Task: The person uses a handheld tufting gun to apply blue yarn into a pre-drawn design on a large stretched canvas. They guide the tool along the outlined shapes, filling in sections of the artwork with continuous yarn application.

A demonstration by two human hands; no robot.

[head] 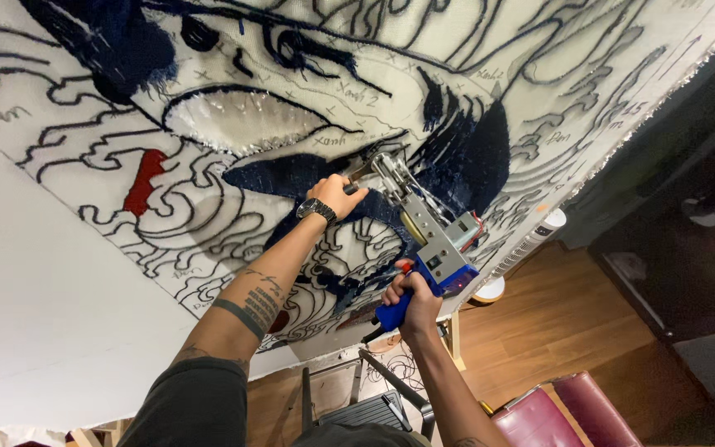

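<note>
Two hands — one tufting gun (428, 236), one wristwatch (316, 210) (left wrist), one cloth (308, 108).

Matt woven cloth (308, 99) fills the upper frame, with fuzzy dark-blue tufted yarn at centre. The tufting gun (428, 240) shows bare brushed metal and a glossy blue plastic grip. Lower right: smooth wooden floor (556, 323), shiny maroon cushion (564, 410).

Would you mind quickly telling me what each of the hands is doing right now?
Left hand: closed around the front handle of the tufting gun, held against the stretched cloth.
Right hand: closed on the gun's blue grip.
</note>
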